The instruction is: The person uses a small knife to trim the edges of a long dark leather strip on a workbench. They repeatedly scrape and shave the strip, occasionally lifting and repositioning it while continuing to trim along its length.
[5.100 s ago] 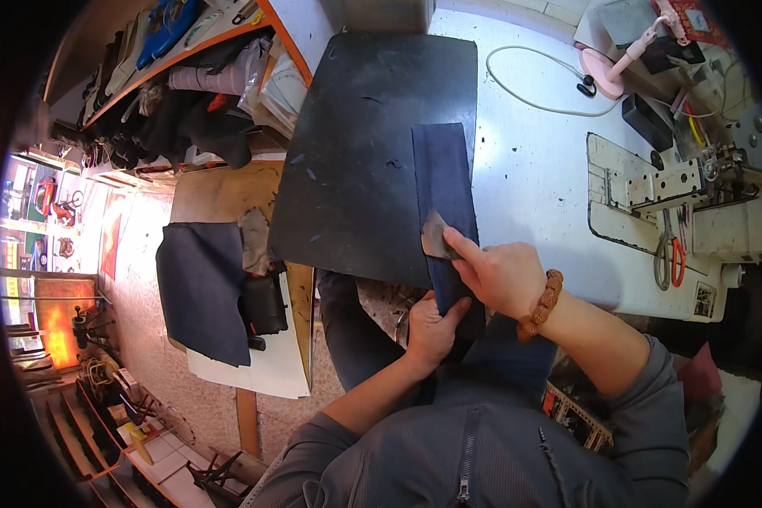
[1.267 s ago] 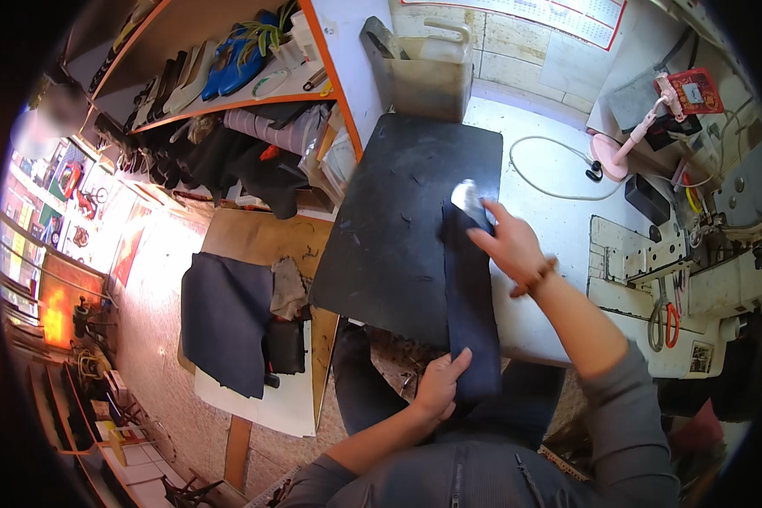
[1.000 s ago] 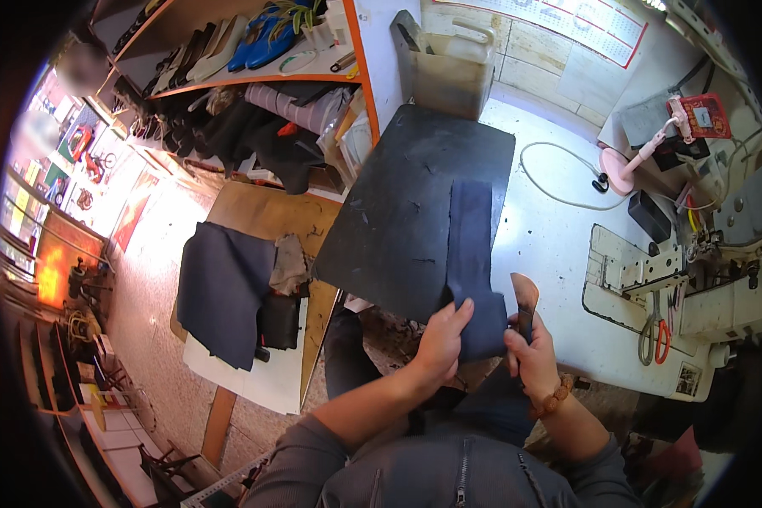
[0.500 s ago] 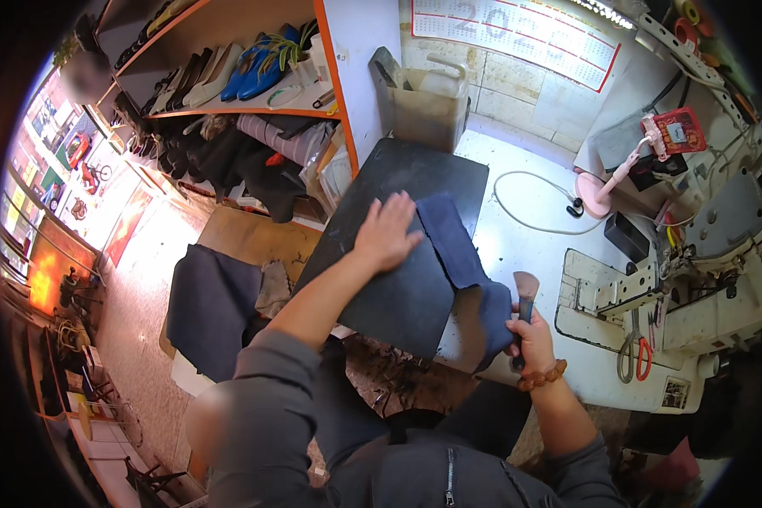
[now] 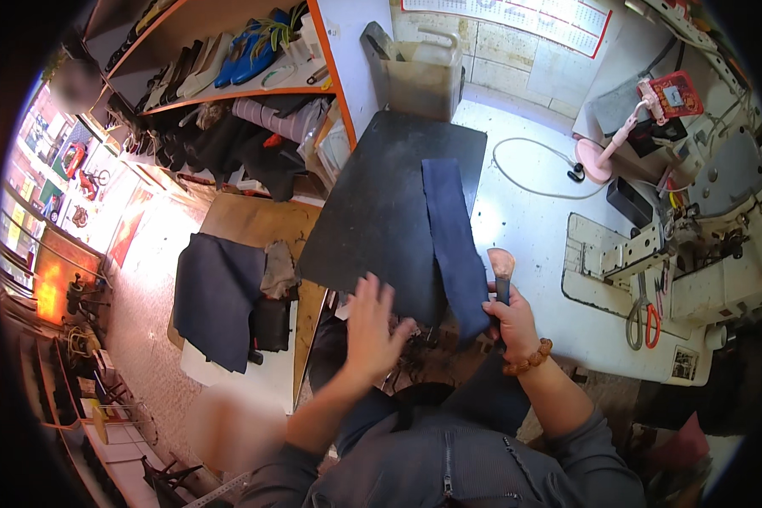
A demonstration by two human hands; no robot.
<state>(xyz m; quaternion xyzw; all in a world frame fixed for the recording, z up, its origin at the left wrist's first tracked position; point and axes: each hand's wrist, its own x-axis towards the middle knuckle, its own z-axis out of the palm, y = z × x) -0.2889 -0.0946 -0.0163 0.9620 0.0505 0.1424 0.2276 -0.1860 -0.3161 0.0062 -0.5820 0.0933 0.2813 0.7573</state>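
My right hand, with a brown bead bracelet at the wrist, grips a leather knife by its dark handle. The knife's flared, rounded blade points away from me. Between that hand's fingers and the board's near right corner hangs the close end of a dark blue strip, apparently leather; its far part lies flat along the right side of a black board. My left hand is in the air off the board's near edge, fingers spread and holding nothing.
A white worktable carries the board, a pink lamp, red-handled scissors and a sewing machine. A plastic jug stands behind the board. To the left, dark blue material lies on a lower surface, below shoe shelves.
My left hand has lifted off the board and come back toward me. The strip, bent before, now lies straighter, and my right hand has shifted slightly left and away from me.
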